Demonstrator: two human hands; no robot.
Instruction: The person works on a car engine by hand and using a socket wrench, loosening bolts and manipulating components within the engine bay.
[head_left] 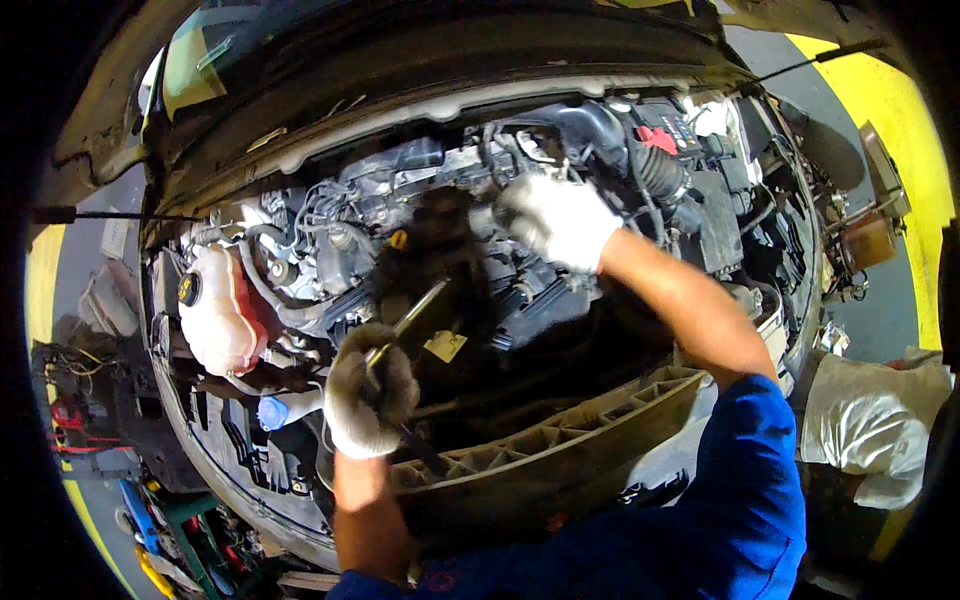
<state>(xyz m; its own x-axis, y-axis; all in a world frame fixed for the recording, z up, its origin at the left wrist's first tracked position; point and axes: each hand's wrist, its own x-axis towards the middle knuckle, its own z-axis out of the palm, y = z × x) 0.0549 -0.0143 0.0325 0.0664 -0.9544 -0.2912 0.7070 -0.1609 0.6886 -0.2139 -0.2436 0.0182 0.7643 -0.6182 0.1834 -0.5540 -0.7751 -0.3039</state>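
My left hand (370,390), in a pale, dirt-stained work glove, is closed around a slim shiny metal rod (420,308). The rod slants up and to the right over the dark front of the engine bay; its exact kind does not show. Across the middle of the engine (410,180), my right hand (562,222) reaches in, gloved in white. Motion blurs its fingers, and whatever they touch among the hoses cannot be made out. A yellow tag (445,346) lies just right of the rod, and a yellow dipstick handle (398,239) sits beyond it.
Left of my left hand stand a pinkish coolant tank (218,312) and a blue-capped filler neck (273,413). A ribbed crossbeam (560,420) runs along the near side. The battery (665,130) is at the far right. Tools in a tray (200,540) lie lower left.
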